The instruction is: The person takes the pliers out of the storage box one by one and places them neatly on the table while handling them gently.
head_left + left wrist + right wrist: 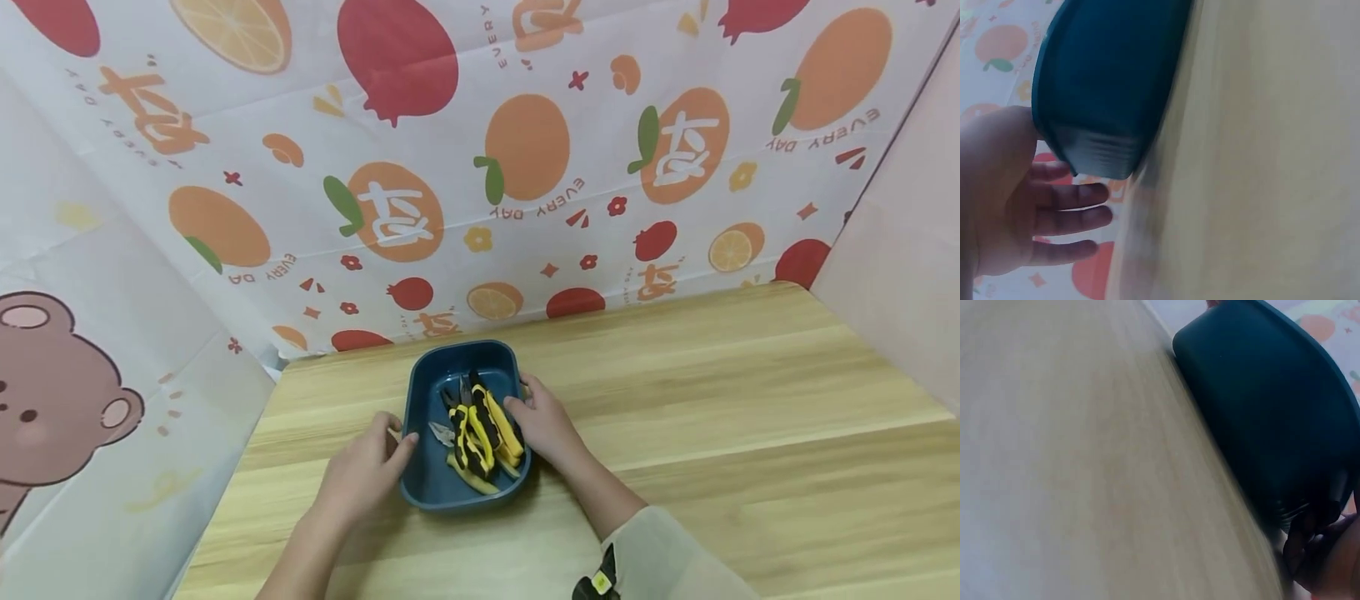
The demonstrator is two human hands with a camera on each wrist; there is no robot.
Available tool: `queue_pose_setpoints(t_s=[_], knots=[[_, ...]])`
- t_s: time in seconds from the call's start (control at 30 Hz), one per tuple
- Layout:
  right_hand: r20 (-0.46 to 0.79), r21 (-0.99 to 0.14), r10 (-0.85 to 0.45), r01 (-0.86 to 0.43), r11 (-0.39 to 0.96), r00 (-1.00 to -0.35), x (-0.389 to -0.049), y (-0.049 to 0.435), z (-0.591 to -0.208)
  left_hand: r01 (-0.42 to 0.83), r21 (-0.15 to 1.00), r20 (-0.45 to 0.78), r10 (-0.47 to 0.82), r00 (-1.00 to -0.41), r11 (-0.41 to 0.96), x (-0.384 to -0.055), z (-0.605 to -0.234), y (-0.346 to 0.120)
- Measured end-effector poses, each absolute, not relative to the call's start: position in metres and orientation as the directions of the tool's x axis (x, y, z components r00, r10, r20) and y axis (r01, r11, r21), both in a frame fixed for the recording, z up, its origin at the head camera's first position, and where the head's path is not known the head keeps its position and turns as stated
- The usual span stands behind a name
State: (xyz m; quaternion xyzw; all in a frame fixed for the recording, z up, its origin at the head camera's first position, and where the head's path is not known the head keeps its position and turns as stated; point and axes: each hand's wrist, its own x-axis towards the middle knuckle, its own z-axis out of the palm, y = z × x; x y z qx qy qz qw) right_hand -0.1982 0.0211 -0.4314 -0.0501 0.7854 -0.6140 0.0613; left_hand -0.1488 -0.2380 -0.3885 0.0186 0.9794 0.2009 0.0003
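Note:
A dark blue plastic bin (423, 471) sits on the wooden table, holding several pliers (468, 442) with yellow-and-black handles, bunched toward its right side. The metal nose of one pair points left. My left hand (367, 467) is at the bin's left wall, its thumb over the rim. In the left wrist view its other fingers (1072, 219) stretch out, spread, past the bin's end. On the opposite side, my right hand (547, 421) grips the right wall, thumb over the rim. The right wrist view shows its fingers (1300, 540) curled against the outside, dark and partly hidden.
The wood-grain table (735, 417) extends widely to the right. Behind it hangs a white cloth (457, 167) printed with fruit. A bear-print cloth (150, 317) borders the left, and a plain pale panel (900, 250) stands at the right.

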Motion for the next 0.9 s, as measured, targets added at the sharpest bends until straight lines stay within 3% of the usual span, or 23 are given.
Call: queue_pose_setpoints(t_s=[0.17, 0.33, 0.73, 0.8, 0.9], knots=[[-0.050, -0.980, -0.165, 0.017, 0.197, -0.985, -0.197, 0.014, -0.436, 0.152, 0.263, 0.103, 0.128, -0.986, 0.953, -0.153, -0.391, -0.250], [-0.049, -0.975, -0.181, 0.007, 0.224, -0.982, -0.195, 0.009, -0.439, 0.273, 0.182, 0.111, 0.256, -0.960, 0.945, -0.148, -0.397, -0.258], [-0.009, -0.940, -0.107, -0.028, 0.339, -0.994, -0.200, 0.022, -0.430, 0.332, 0.277, 0.089, 0.320, -0.943, 0.901, -0.166, -0.394, -0.250], [0.048, -0.904, -0.083, -0.078, 0.420, -0.995, -0.199, 0.023, -0.430, 0.336, 0.283, 0.083, 0.326, -0.942, 0.898, -0.167, -0.397, -0.249], [0.228, -0.784, -0.062, -0.221, 0.579, -0.972, -0.197, 0.024, -0.429, 0.338, 0.291, 0.077, 0.330, -0.941, 0.895, -0.170, -0.401, -0.249]])
